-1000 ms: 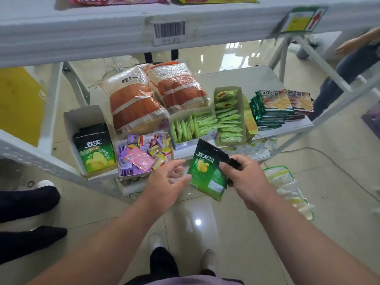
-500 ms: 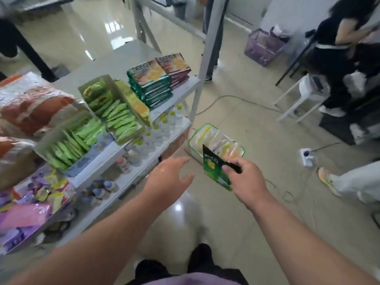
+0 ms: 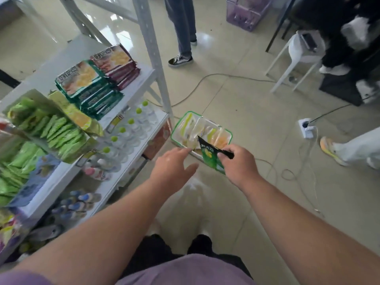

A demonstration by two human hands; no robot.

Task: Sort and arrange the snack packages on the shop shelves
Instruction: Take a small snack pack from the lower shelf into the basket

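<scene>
Here my right hand (image 3: 238, 165) pinched the green chip packet (image 3: 209, 156) by its dark top edge, above the green-rimmed basket (image 3: 178, 128) on the floor beside the shelf (image 3: 131, 161). My left hand (image 3: 172, 167) hovered nearby, fingers spread, holding nothing.

lighting: bright, even, diffuse. glare patches on the glossy floor (image 3: 236, 95) at upper left and lower centre of the frame. shadows faint. motion blur softens the left edge; wide-angle distortion bends the shelf post (image 3: 153, 56).
</scene>
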